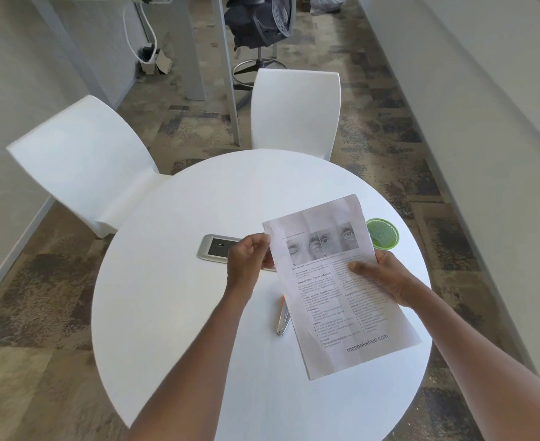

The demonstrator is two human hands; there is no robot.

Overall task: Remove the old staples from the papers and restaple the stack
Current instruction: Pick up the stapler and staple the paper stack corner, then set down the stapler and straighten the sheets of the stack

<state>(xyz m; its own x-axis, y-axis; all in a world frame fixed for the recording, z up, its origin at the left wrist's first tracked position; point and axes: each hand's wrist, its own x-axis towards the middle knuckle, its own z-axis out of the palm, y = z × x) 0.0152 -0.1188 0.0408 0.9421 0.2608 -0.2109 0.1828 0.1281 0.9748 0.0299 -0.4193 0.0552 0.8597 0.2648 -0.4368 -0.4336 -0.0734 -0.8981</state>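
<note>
Seen from the head camera, looking down: a round white table (173, 281) fills the middle of the scene, its curved edge running close to patterned brown carpet (39, 297) on the left and right. Most of the tabletop is bare, with open room on the left half and at the near edge. Two white moulded chairs stand past the far edge, one at far left (84, 160) and one at far centre (295, 113). A stack of white printed papers (341, 300) is held just above the right half of the table. Its long axis runs from the far side toward the near right, slightly tilted; the top of the page, with grey photographs of eyes, points away from the person. The left hand (246, 262) pinches the stack's far left corner between thumb and fingertips. The right hand (386, 278) grips the right edge, thumb pressed flat on the page, fingers hidden beneath. A silver and orange stapler (284, 316) lies on the table, partly under the left edge of the papers. A small green round cup (384, 233) sits near the right edge of the table, just beyond the papers. A grey rectangular power panel (213, 248) is set into the table centre, behind the left hand.
</note>
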